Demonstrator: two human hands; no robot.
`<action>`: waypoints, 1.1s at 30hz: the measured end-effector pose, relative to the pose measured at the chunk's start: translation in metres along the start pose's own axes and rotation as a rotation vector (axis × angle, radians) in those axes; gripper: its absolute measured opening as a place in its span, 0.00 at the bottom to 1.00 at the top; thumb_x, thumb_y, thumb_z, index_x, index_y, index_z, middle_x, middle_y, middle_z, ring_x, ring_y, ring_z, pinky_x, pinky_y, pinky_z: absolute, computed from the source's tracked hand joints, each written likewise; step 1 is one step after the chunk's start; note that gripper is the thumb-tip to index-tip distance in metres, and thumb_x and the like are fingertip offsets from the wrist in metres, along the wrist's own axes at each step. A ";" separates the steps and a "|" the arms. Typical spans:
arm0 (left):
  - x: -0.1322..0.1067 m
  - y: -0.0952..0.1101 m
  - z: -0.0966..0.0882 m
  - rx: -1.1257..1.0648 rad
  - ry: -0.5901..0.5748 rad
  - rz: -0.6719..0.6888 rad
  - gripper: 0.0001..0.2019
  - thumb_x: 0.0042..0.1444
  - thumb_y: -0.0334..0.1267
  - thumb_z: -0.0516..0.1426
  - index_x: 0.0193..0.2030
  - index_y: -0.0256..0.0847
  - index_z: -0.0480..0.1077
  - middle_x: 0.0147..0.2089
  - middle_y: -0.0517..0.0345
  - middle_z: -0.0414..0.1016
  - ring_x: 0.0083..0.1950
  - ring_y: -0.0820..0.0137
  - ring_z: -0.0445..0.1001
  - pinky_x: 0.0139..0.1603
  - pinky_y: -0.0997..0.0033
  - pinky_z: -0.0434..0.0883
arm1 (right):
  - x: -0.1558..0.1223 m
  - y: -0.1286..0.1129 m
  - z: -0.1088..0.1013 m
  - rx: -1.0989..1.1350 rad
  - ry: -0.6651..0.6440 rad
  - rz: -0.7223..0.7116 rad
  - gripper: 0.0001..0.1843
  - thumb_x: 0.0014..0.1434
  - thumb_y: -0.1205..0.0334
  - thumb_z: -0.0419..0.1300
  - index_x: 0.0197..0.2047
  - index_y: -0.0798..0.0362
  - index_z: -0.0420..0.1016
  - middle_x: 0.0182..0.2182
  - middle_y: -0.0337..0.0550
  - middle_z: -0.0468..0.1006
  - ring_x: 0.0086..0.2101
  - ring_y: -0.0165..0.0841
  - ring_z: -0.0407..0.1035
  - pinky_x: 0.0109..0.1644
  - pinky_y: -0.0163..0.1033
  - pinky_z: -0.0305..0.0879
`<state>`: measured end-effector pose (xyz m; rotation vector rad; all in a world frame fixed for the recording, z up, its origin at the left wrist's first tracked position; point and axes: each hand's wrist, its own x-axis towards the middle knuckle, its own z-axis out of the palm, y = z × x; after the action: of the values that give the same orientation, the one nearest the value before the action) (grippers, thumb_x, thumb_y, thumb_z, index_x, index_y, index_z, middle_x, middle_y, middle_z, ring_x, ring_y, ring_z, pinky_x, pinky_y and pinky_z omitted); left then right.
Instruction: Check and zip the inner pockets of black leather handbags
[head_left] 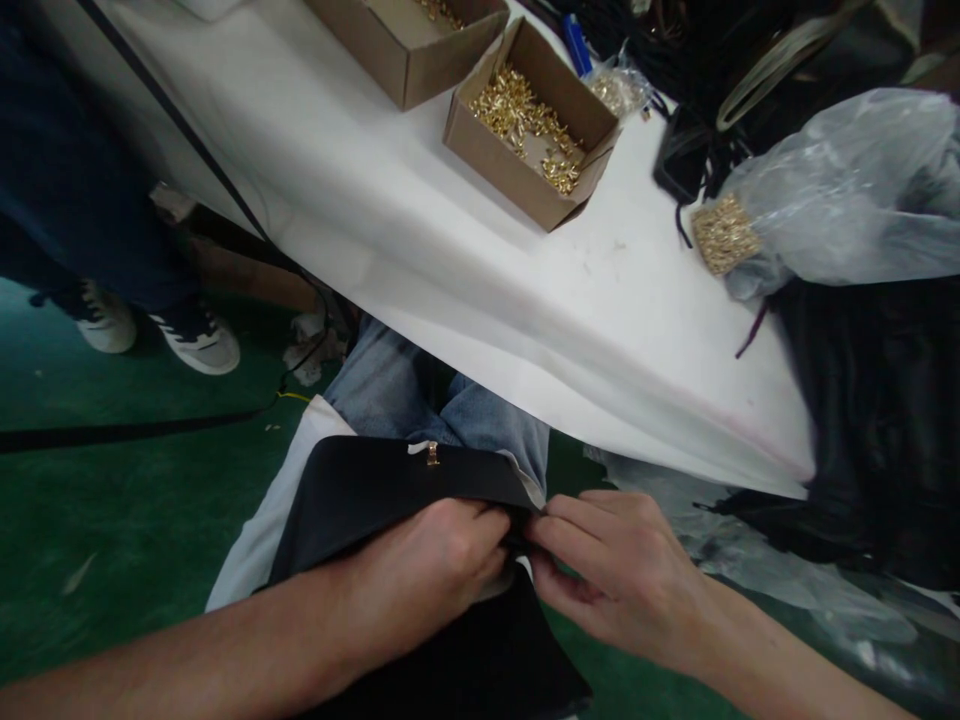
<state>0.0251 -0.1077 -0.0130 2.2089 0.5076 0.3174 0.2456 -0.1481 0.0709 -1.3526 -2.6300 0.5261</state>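
A black flat bag [360,490] with a flap lies across my lap, and a small gold clasp [433,454] with a bit of white strip beside it sits near the flap's far edge. My left hand [454,550] is closed at the flap's right side, its fingers curled on the black material. Facing it, my right hand [615,565] pinches the same corner of the bag between thumb and fingers. The fingertips of both hands nearly meet there. Whatever small part may lie between them is hidden.
A white-covered table [420,230] is ahead. On it stand a cardboard box [502,175] of small gold metal pieces, a second box [409,60], a clear plastic bag [847,190] and black material [877,420]. Another person's shoes [199,340] show on the green floor at left.
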 end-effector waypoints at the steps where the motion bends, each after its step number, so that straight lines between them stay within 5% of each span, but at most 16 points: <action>1: -0.002 0.001 0.001 0.023 0.026 0.001 0.07 0.68 0.24 0.58 0.41 0.40 0.72 0.40 0.56 0.80 0.39 0.66 0.79 0.42 0.68 0.75 | 0.000 -0.001 0.000 -0.004 -0.001 0.012 0.10 0.67 0.74 0.58 0.37 0.51 0.77 0.26 0.34 0.69 0.25 0.32 0.59 0.32 0.44 0.53; 9: -0.020 0.006 0.015 0.265 0.154 0.075 0.09 0.69 0.26 0.54 0.50 0.35 0.74 0.44 0.47 0.82 0.41 0.55 0.83 0.45 0.55 0.83 | 0.000 -0.004 0.006 -0.027 -0.014 -0.013 0.11 0.69 0.73 0.57 0.37 0.51 0.76 0.27 0.35 0.71 0.25 0.32 0.58 0.31 0.45 0.51; 18: -0.018 0.005 0.016 0.441 0.161 0.277 0.12 0.62 0.21 0.52 0.45 0.33 0.75 0.38 0.49 0.78 0.35 0.59 0.76 0.39 0.60 0.76 | -0.010 -0.005 0.015 -0.049 0.005 -0.024 0.13 0.73 0.71 0.55 0.38 0.52 0.76 0.28 0.36 0.72 0.26 0.34 0.58 0.31 0.46 0.53; 28: -0.019 0.005 0.009 0.438 0.248 0.259 0.13 0.69 0.23 0.49 0.43 0.37 0.73 0.35 0.53 0.76 0.34 0.62 0.76 0.40 0.64 0.76 | -0.012 -0.010 0.001 0.008 -0.052 -0.022 0.15 0.79 0.71 0.50 0.46 0.54 0.78 0.32 0.39 0.77 0.29 0.33 0.66 0.34 0.45 0.57; 33: -0.020 0.005 0.012 0.392 0.232 0.249 0.12 0.66 0.22 0.50 0.41 0.38 0.72 0.33 0.54 0.75 0.32 0.62 0.76 0.37 0.65 0.74 | -0.013 -0.011 -0.003 0.105 -0.141 0.031 0.14 0.80 0.59 0.55 0.42 0.53 0.76 0.32 0.38 0.77 0.29 0.32 0.69 0.32 0.45 0.54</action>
<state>0.0135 -0.1277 -0.0175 2.6401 0.4457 0.6594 0.2454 -0.1638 0.0785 -1.3739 -2.6508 0.7791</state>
